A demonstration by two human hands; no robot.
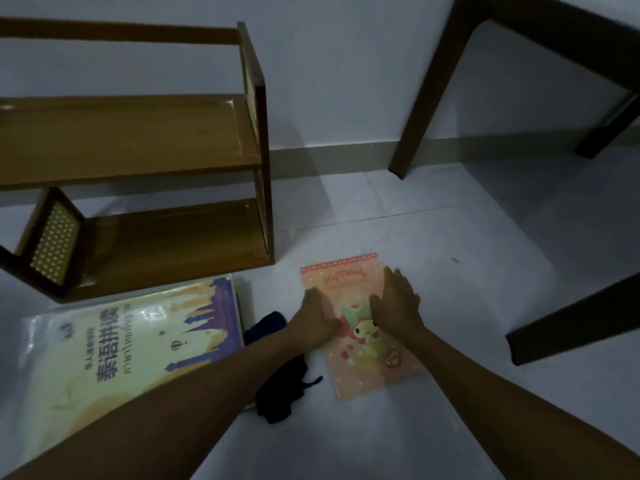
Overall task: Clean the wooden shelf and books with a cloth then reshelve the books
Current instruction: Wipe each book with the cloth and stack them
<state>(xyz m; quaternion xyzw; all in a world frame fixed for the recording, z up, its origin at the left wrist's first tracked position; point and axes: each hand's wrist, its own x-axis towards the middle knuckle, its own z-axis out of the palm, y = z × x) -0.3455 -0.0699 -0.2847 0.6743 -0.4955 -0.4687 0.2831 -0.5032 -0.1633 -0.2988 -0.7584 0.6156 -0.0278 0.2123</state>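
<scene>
A pale tiled floor [433,237] fills most of the frame, meeting a light wall [346,81] across the top. The wooden shelf [145,140] takes up the upper left of the frame, standing on the floor against the wall with both its boards bare and a perforated panel [55,245] leaning at its lower left end. Dark table legs [433,88] cross the upper right, and another dark wooden bar [581,327] angles in from the right edge. In the lower left lies a large book [121,341] with a cream and purple cover and bold printed characters, flat on the floor just in front of the shelf and wrapped in glossy plastic. Two bare forearms reach up from the bottom edge toward the centre. A pink book [377,362] with a cartoon character on its cover lies flat on the floor at lower centre, right of the large one. A dark cloth [280,386] lies crumpled on the floor between the two books, partly under the left forearm. The left hand [317,317] rests flat on the pink cover's left edge, fingers together and extended. The right hand [398,303] lies flat on the cover's upper right part, fingers straight and pressed together, gripping nothing.
</scene>
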